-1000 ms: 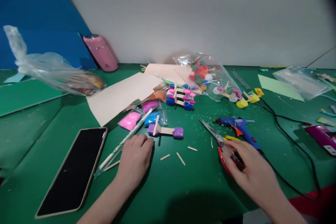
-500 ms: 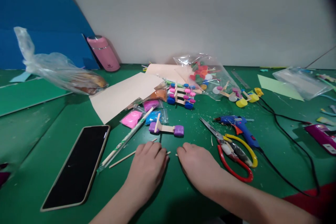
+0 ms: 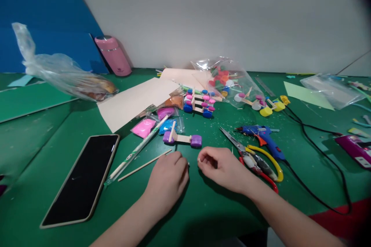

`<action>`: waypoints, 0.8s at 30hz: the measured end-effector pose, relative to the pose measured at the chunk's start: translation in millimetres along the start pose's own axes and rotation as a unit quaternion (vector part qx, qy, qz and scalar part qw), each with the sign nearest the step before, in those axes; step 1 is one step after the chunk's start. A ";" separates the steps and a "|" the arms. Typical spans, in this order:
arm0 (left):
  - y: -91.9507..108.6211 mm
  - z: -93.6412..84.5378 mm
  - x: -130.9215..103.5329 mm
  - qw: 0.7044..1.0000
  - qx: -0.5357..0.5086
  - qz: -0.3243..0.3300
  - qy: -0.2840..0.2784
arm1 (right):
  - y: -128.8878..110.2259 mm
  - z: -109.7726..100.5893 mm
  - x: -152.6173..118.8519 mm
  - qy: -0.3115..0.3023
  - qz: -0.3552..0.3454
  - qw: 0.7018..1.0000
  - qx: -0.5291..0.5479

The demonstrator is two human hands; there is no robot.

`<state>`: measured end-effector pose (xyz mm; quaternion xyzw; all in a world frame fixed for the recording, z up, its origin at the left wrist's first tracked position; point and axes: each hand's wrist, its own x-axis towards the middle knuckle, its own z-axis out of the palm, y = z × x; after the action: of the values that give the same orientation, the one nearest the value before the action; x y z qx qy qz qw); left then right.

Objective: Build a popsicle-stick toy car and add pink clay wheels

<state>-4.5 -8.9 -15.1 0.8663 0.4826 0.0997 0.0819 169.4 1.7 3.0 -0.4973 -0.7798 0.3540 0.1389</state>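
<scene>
Green table [image 3: 203, 216] lies bare between scissors [image 3: 255, 160] and phone [image 3: 82, 177].

1. No text, brand, number or sign can be read anywhere in this view.
2. The pink flask [image 3: 112, 55], far left by the wall, bears a small dark mark low on its side, too small to make out.
3. The long wrapped stick [image 3: 136, 150], left of the left hand [image 3: 168, 179], carries small green print on its sleeve, too blurred to read.
4. The purple device [image 3: 356, 149] at the right edge has a white label at its near end; its print is illegible.
5. The phone [image 3: 82, 179], near left, shows a dark screen with nothing written on it.
</scene>
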 end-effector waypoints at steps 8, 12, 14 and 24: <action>12.1 -17.0 17.2 0.733 -0.632 -0.242 -0.070 | 12.5 -5.3 12.1 0.041 0.022 0.934 0.353; 12.1 -7.7 18.0 0.615 -0.748 -0.239 -0.065 | 14.4 2.9 8.1 0.052 0.045 0.907 0.415; 10.2 -3.7 16.5 0.585 -0.773 -0.238 -0.064 | 15.6 7.2 5.1 0.052 0.048 0.903 0.423; 5.4 4.1 14.2 0.575 -0.782 -0.221 -0.093 | 15.0 7.9 3.3 0.038 0.050 0.926 0.371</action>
<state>8.3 0.2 -16.4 0.3372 0.3833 0.3364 0.7913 173.5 5.1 -13.4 -0.4621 -0.5606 0.6053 0.3254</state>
